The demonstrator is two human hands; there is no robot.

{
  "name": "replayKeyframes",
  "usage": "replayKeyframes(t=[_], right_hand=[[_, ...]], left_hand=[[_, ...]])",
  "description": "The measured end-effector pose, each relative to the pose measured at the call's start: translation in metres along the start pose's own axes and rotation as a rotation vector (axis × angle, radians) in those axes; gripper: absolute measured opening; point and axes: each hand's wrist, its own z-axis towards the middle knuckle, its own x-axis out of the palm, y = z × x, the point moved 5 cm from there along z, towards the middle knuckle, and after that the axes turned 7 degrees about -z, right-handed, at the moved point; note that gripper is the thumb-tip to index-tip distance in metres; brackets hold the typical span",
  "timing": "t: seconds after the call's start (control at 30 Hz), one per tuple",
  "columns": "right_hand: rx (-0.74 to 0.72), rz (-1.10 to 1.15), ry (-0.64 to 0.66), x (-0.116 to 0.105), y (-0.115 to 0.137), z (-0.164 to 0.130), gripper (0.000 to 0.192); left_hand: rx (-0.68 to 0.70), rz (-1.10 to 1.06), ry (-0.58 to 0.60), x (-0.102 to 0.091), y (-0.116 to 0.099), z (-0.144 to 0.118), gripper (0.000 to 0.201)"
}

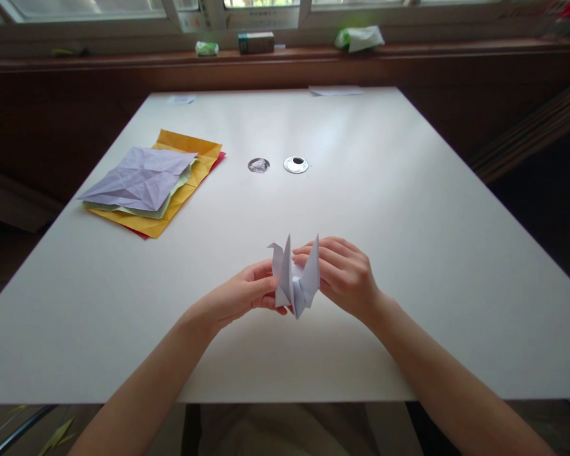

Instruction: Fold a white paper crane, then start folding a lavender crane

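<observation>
A pale lilac folded paper crane (295, 278) is held just above the white table (408, 209), near its front edge. My left hand (240, 297) pinches its left side with thumb and fingers. My right hand (344, 273) grips its right side, fingers wrapped behind the raised flap. Two pointed flaps stand upright, and a small bent tip pokes out to the left.
A stack of creased paper sheets (152, 183), lilac on top of green, yellow and red, lies at the left. Two round cable holes (296, 164) sit mid-table. Small slips of paper (335, 90) lie at the far edge. A windowsill (266, 54) with small items runs behind.
</observation>
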Motion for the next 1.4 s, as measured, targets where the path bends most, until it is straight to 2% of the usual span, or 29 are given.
replayKeyframes(t=[0.17,0.3,0.4,0.5,0.63,0.73,0.87,0.97,1.2,1.3,1.4], right_hand=[[-0.018,0.047,0.039,-0.001,-0.001,0.0,0.013],[0.048,0.138,0.09,0.0,-0.006,-0.001,0.01],[0.109,0.227,0.064,-0.002,-0.009,0.0,0.009],[0.218,0.344,-0.006,-0.006,-0.011,0.001,0.008],[0.482,0.497,-0.097,-0.005,-0.016,-0.003,0.01],[0.582,0.663,-0.095,0.001,-0.016,-0.008,0.01],[0.593,0.887,-0.062,0.009,-0.012,-0.009,0.011],[0.622,0.95,-0.087,0.011,-0.01,-0.008,0.013],[0.672,0.884,-0.131,0.01,-0.009,-0.009,0.002],[0.64,0.841,-0.104,0.008,-0.007,-0.007,0.006],[0.638,0.904,-0.052,0.009,-0.004,-0.004,0.005]], left_hand=[[-0.023,-0.131,0.005,-0.006,-0.002,0.001,0.019],[-0.043,-0.213,-0.047,-0.015,-0.003,0.0,0.023],[-0.073,-0.28,-0.068,-0.016,-0.003,0.0,0.022],[-0.092,-0.353,-0.073,-0.014,-0.002,0.001,0.019],[-0.104,-0.456,-0.028,-0.005,0.002,0.003,0.009],[-0.064,-0.541,0.019,0.006,0.006,0.007,0.014],[-0.054,-0.588,0.076,0.017,0.012,0.009,0.016],[-0.106,-0.595,0.107,0.02,0.017,0.009,0.015],[-0.117,-0.597,0.123,0.02,0.019,0.01,0.014],[-0.1,-0.613,0.126,0.02,0.019,0.009,0.012],[-0.086,-0.621,0.134,0.019,0.021,0.01,0.013]])
